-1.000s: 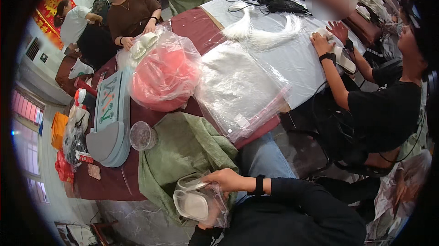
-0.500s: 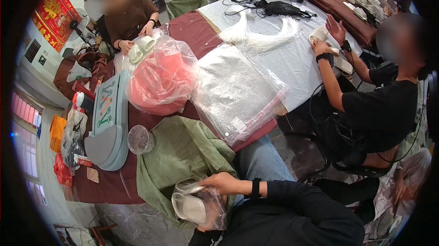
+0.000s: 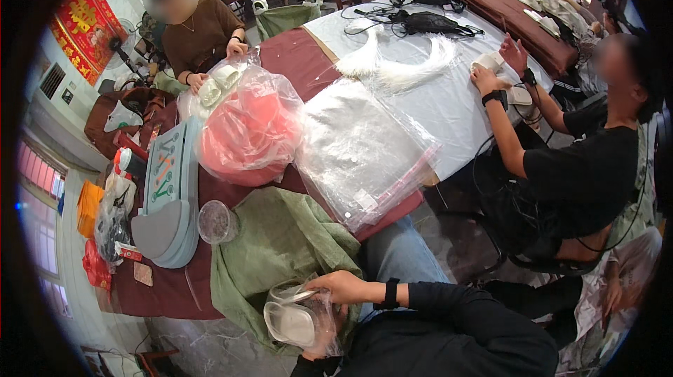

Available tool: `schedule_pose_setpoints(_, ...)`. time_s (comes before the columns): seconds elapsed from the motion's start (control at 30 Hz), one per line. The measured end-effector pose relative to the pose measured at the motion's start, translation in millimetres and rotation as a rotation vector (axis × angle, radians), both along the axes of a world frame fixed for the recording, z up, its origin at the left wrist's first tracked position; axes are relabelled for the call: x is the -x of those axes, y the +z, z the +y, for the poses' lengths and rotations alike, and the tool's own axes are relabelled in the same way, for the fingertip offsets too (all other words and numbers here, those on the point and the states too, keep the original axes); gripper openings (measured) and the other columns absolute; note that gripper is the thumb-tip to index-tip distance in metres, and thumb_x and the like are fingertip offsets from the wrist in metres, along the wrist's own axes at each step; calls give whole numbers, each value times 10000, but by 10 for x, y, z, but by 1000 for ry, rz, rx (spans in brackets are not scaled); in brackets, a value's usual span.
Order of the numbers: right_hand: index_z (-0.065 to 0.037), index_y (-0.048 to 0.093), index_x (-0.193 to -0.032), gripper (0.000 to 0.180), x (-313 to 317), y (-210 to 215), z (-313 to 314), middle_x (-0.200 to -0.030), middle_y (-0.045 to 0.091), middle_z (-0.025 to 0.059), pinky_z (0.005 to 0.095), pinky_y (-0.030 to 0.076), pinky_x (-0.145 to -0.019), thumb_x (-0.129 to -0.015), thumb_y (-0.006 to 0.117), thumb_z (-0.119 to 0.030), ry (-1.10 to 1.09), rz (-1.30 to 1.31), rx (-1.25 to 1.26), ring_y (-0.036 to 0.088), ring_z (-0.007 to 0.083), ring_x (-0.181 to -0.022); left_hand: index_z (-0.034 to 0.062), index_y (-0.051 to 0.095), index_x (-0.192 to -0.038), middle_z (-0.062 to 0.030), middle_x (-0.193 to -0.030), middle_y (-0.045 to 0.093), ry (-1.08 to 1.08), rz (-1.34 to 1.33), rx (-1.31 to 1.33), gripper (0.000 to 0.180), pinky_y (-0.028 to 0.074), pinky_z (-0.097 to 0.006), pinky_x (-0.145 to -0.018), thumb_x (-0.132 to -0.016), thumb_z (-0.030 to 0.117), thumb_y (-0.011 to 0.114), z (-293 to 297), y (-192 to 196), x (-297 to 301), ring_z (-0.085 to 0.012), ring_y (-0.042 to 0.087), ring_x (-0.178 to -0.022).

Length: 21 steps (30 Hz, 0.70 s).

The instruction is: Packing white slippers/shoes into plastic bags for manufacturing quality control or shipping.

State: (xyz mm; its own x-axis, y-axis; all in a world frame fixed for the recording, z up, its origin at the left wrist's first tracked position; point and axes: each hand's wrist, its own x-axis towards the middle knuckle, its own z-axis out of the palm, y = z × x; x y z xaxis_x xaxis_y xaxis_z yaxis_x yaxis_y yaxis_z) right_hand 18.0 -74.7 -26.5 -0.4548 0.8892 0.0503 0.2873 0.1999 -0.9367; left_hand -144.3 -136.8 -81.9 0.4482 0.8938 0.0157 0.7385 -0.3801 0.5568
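Observation:
A clear plastic bag (image 3: 322,317) holds what looks like a pair of white slippers (image 3: 293,326), low in front of me. My right hand (image 3: 341,286) pinches the bag's upper side, with the fingers against the upper slipper. From below, my left hand (image 3: 324,340) grips the bag; its fingers are partly hidden behind the plastic. Under and beyond the bag, a green woven sack (image 3: 280,251) drapes over the table edge.
A round clear tub (image 3: 217,222) stands left of the sack, beside a grey-blue folded case (image 3: 168,195). Ahead lie a pink bundle in plastic (image 3: 245,135) and flat clear bags (image 3: 364,146). Two co-workers handle white footwear at the far left and right.
The bag with the slippers has shifted and tilted slightly in my hands, which keep hold of it. The co-worker at the right has turned the white shoe.

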Motion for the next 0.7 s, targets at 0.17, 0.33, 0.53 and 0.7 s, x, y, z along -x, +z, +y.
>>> schedule_pose_setpoints(0.17, -108, 610, -1167, 351, 19, -142, 35, -1003, 659, 139, 380, 500, -707, -837, 641, -225, 29, -34, -29, 638, 326, -827, -30, 397, -1263, -276, -1186, 463, -15, 118, -16, 632, 374, -509, -911, -808, 325, 654, 23, -29, 4, -437, 448, -1109)
schedule_pose_setpoints(0.33, -108, 605, -1170, 345, 15, -173, 24, -989, 659, 144, 384, 491, -716, -844, 632, -218, 42, 3, -20, 631, 332, -842, -35, 398, -1259, -276, -1189, 462, -32, 236, -30, 639, 375, -508, -908, -802, 330, 656, 1, -51, 24, -437, 447, -1107)
schedule_pose_setpoints(0.53, -115, 587, -1191, 349, 17, -165, 9, -976, 658, 146, 391, 487, -723, -855, 614, -205, 60, 9, -9, 628, 333, -849, -43, 408, -1245, -276, -1184, 466, -68, 205, -61, 663, 380, -509, -890, -786, 364, 659, -5, -40, 40, -428, 454, -1090)
schedule_pose_setpoints(0.7, -124, 584, -1195, 349, 12, -210, -20, -1003, 655, 140, 389, 486, -727, -861, 611, -219, 57, -9, 31, 629, 323, -866, -14, 422, -1258, -271, -1197, 466, -20, 52, 117, 614, 358, -522, -917, -814, 357, 627, -5, -5, 53, -430, 442, -1112)
